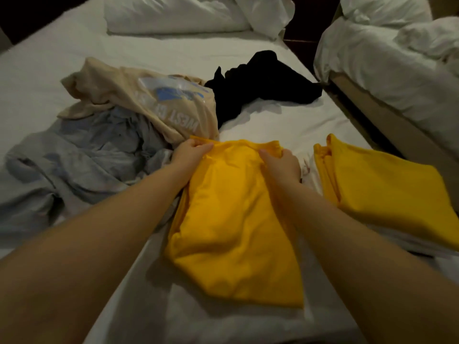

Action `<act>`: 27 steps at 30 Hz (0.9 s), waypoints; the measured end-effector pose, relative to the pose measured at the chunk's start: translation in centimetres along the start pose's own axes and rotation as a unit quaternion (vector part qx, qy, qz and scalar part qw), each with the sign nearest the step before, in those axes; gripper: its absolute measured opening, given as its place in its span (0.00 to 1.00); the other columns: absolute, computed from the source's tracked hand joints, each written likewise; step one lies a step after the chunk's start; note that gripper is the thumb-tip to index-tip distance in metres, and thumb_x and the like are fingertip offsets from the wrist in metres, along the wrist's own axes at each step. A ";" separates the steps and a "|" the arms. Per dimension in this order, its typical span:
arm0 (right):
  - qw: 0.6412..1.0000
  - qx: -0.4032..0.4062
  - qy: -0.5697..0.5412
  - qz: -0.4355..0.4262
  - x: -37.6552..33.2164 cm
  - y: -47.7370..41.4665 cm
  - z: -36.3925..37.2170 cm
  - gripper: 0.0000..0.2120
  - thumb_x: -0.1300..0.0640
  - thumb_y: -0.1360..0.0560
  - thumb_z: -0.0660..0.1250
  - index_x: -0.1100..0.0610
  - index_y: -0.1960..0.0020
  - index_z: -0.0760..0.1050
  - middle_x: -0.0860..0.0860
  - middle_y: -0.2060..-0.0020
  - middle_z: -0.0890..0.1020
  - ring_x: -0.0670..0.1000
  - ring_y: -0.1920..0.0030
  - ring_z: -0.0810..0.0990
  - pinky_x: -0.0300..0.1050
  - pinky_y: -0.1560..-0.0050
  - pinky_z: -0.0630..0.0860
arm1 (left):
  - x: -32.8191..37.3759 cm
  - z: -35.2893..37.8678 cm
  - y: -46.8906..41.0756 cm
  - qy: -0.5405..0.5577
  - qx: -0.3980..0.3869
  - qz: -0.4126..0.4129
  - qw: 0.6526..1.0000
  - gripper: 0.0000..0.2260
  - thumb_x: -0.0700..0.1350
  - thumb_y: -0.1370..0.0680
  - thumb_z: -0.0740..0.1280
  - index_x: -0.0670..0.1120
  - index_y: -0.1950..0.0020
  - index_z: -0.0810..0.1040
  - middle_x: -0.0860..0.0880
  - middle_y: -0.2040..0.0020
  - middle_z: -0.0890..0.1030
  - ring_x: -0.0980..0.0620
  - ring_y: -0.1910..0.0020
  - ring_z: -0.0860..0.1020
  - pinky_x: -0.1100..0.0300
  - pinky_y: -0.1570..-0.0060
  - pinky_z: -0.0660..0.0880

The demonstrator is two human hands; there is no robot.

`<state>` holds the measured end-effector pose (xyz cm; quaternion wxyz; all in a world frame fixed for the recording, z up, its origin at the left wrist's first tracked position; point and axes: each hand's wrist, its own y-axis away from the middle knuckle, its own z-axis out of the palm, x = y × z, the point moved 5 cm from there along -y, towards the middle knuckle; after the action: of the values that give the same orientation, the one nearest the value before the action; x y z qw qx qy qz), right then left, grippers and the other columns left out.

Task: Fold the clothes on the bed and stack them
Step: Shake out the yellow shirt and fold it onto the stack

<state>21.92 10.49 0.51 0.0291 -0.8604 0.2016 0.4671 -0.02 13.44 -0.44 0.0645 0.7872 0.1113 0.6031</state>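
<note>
A yellow garment (pixel 231 232) lies partly folded on the white bed (pixel 285 125) in front of me. My left hand (pixel 190 152) pinches its far left corner and my right hand (pixel 282 165) grips its far right corner. To the right lies a second yellow garment (pixel 387 184), folded flat. A crumpled beige shirt (pixel 139 103) with blue print, a grey garment (pixel 82 157) and a black garment (pixel 260 83) lie unfolded further back and to the left.
White pillows (pixel 173 16) sit at the head of the bed. A second bed with rumpled white bedding (pixel 387 60) stands to the right across a narrow dark gap (pixel 347 100).
</note>
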 end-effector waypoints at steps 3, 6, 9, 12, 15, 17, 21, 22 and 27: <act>0.999 0.014 0.031 -0.007 1.0 3.5 -0.1 0.30 0.43 0.24 0.63 0.63 0.32 0.66 0.61 0.34 0.69 0.61 0.35 0.69 0.53 0.37 0.67 | -0.3 -1.0 3.2 -0.050 0.041 0.058 0.996 0.21 0.52 0.22 0.64 0.43 0.35 0.69 0.44 0.38 0.71 0.45 0.41 0.71 0.50 0.44 0.70; 1.000 0.011 0.001 0.010 3.2 7.9 -0.6 0.31 0.46 0.24 0.63 0.61 0.28 0.59 0.58 0.30 0.64 0.60 0.32 0.65 0.53 0.35 0.64 | -1.8 -1.8 8.8 -0.051 0.056 0.103 0.992 0.18 0.53 0.24 0.67 0.45 0.41 0.68 0.47 0.48 0.72 0.48 0.47 0.71 0.50 0.49 0.70; 0.999 0.004 0.040 0.018 4.3 11.6 -1.4 0.30 0.47 0.23 0.62 0.59 0.27 0.58 0.59 0.29 0.65 0.61 0.31 0.64 0.53 0.35 0.63 | -3.1 -1.9 14.4 -0.073 0.031 0.090 0.993 0.31 0.59 0.31 0.66 0.44 0.33 0.67 0.47 0.44 0.74 0.49 0.46 0.72 0.54 0.47 0.70; 0.996 0.000 0.084 0.015 4.9 14.5 -2.0 0.30 0.45 0.23 0.61 0.58 0.27 0.59 0.57 0.29 0.63 0.59 0.30 0.62 0.53 0.32 0.61 | -4.1 -1.9 17.2 -0.115 0.024 0.081 0.990 0.31 0.56 0.26 0.68 0.46 0.28 0.63 0.45 0.33 0.71 0.46 0.37 0.71 0.53 0.42 0.69; 0.997 0.003 0.072 0.014 5.8 17.3 -2.7 0.29 0.46 0.23 0.62 0.57 0.27 0.59 0.57 0.30 0.65 0.59 0.30 0.63 0.55 0.34 0.62 | -4.7 -2.0 18.9 -0.169 0.035 0.096 0.980 0.26 0.52 0.24 0.66 0.47 0.28 0.63 0.44 0.31 0.70 0.43 0.36 0.70 0.53 0.44 0.69; 0.999 0.009 0.024 0.020 6.7 19.0 -3.2 0.27 0.50 0.24 0.64 0.56 0.29 0.61 0.57 0.33 0.69 0.60 0.35 0.67 0.55 0.37 0.66 | -5.1 -2.2 19.8 -0.185 0.040 0.089 0.978 0.26 0.52 0.23 0.66 0.47 0.29 0.63 0.43 0.33 0.71 0.42 0.38 0.71 0.52 0.47 0.70; 0.998 0.015 -0.062 0.001 8.5 21.8 -3.9 0.24 0.55 0.26 0.67 0.52 0.32 0.63 0.57 0.39 0.74 0.57 0.44 0.73 0.49 0.49 0.71 | -5.8 -3.0 21.1 -0.190 0.033 0.065 0.979 0.23 0.52 0.23 0.64 0.44 0.31 0.66 0.42 0.39 0.75 0.42 0.42 0.74 0.51 0.47 0.71; 0.998 0.007 -0.068 -0.006 8.8 22.3 -3.9 0.25 0.54 0.26 0.67 0.51 0.32 0.63 0.56 0.39 0.74 0.57 0.44 0.73 0.49 0.50 0.71 | -5.8 -3.1 21.2 -0.179 0.026 0.056 0.982 0.20 0.52 0.23 0.64 0.44 0.34 0.70 0.42 0.42 0.76 0.42 0.43 0.74 0.50 0.47 0.72; 0.995 -0.025 -0.097 0.026 9.6 22.8 -4.2 0.27 0.50 0.26 0.69 0.54 0.31 0.63 0.55 0.38 0.74 0.58 0.40 0.73 0.52 0.44 0.72 | -5.1 -3.2 21.6 -0.076 -0.077 -0.004 0.994 0.24 0.59 0.28 0.68 0.47 0.38 0.75 0.47 0.44 0.77 0.45 0.42 0.75 0.48 0.39 0.71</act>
<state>21.32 -14.50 -1.83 0.0146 -0.8061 0.2084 0.5537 -2.29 -8.89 0.71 0.1352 0.8233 0.0624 0.5478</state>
